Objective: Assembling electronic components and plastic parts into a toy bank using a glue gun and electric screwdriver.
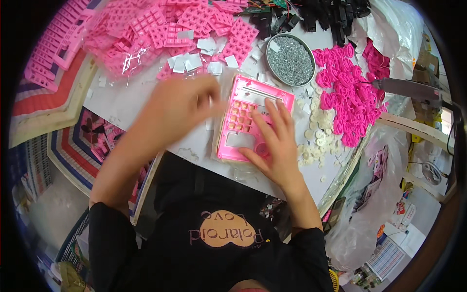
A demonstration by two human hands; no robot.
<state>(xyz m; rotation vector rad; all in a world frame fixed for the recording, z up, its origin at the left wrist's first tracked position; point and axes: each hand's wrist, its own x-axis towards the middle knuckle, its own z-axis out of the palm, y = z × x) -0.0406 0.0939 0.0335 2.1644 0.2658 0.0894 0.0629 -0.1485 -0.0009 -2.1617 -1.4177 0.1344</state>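
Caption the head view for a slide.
Right hand spread on a pink casing, left hand blurred beside it, small metal pieces in a round dish beyond.

pink rectangular plastic casing [243,116], grid of small square openings, larger rectangular cutout, lying flat, slightly angled, partly covered by spread right hand [278,151], right of blurred left hand [185,104]

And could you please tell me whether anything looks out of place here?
One thing, perhaps: a white square lies on the metal bits in the bowl, while similar squares lie loose outside it. The pink case under the right hand shows no clear damage.
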